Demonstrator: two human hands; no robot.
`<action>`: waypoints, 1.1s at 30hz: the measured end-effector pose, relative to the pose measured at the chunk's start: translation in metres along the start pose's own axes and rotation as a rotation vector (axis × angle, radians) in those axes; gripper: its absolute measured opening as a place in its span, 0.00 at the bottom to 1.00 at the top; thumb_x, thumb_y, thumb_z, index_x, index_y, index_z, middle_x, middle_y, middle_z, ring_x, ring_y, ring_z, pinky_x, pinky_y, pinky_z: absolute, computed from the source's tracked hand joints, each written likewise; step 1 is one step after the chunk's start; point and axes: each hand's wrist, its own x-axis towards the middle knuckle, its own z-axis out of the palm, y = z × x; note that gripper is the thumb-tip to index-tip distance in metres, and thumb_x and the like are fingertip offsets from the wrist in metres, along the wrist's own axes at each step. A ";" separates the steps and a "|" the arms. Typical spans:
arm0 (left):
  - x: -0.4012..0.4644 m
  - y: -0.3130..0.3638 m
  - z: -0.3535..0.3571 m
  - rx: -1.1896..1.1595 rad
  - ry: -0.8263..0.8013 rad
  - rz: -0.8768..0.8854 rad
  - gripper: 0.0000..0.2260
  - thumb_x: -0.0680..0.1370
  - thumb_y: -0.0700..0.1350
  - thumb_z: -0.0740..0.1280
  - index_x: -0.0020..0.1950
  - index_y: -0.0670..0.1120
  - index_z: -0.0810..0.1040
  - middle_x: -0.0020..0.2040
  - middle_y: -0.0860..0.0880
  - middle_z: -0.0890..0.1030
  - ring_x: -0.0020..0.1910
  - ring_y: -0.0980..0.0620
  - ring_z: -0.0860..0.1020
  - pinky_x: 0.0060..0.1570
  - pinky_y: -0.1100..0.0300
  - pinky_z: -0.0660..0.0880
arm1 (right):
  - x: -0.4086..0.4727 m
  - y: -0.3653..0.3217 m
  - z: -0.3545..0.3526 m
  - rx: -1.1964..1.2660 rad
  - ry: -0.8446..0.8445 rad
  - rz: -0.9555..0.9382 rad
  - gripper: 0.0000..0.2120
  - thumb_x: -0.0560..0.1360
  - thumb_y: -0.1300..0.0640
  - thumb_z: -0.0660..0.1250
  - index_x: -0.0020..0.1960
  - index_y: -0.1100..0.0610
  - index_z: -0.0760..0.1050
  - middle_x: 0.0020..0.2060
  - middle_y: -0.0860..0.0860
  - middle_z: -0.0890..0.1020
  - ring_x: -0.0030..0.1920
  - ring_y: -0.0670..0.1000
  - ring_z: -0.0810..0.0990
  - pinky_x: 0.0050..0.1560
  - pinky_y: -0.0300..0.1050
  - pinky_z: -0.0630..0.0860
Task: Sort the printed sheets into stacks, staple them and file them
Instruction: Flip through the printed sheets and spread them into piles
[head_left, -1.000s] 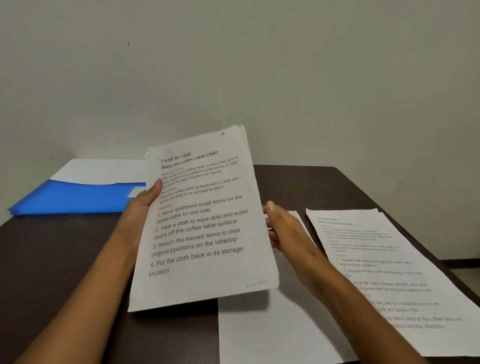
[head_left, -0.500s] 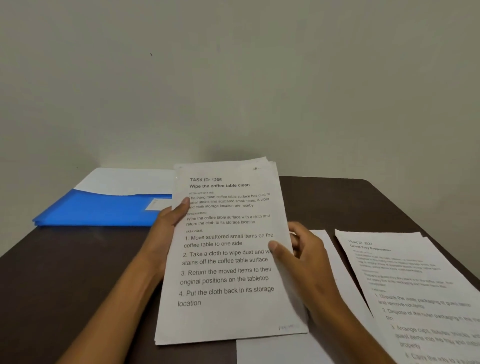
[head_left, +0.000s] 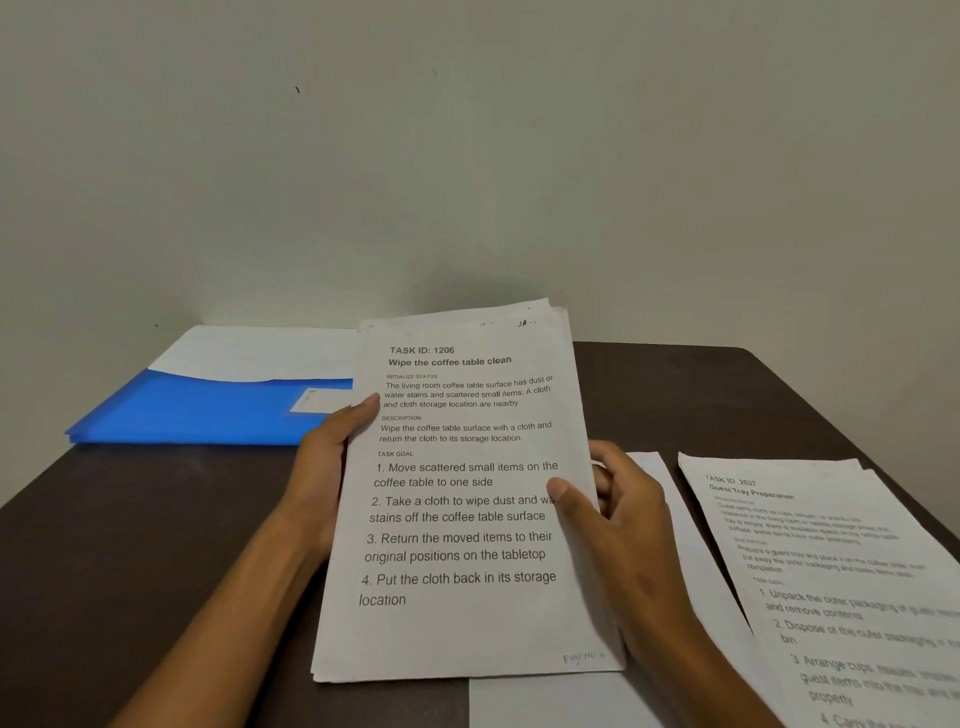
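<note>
Head view: paper stack (head_left: 462, 519) edges between both hands.

Two bare forearms are seen, each ending in one of the hands: the left hand (head_left: 324, 467) and the right hand (head_left: 626, 525). No sleeves, rings, watches or gloves are worn.

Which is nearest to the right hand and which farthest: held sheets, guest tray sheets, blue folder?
1. Held sheets: gripped by the right hand, centre.
2. Guest tray sheets: flat on the table, right.
3. Blue folder: far left, at the back.
</note>
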 end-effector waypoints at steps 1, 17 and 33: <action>0.000 0.000 -0.001 0.003 0.003 0.004 0.18 0.82 0.50 0.65 0.68 0.43 0.82 0.63 0.39 0.84 0.58 0.38 0.84 0.58 0.42 0.81 | 0.000 -0.001 0.000 0.004 -0.002 -0.004 0.09 0.82 0.61 0.69 0.61 0.52 0.78 0.53 0.45 0.89 0.51 0.48 0.89 0.50 0.52 0.87; -0.005 0.000 0.004 0.057 -0.045 0.033 0.19 0.81 0.48 0.66 0.70 0.43 0.80 0.65 0.38 0.83 0.64 0.35 0.81 0.55 0.40 0.82 | 0.000 -0.006 -0.004 -0.058 0.218 -0.081 0.07 0.82 0.60 0.70 0.59 0.54 0.79 0.49 0.46 0.88 0.46 0.44 0.88 0.40 0.36 0.82; -0.013 0.000 0.008 0.060 -0.040 0.092 0.14 0.85 0.47 0.64 0.67 0.46 0.82 0.57 0.43 0.87 0.49 0.45 0.87 0.46 0.45 0.84 | -0.015 -0.040 -0.242 -0.062 0.347 0.309 0.11 0.82 0.61 0.68 0.54 0.72 0.77 0.44 0.65 0.87 0.44 0.64 0.88 0.41 0.56 0.87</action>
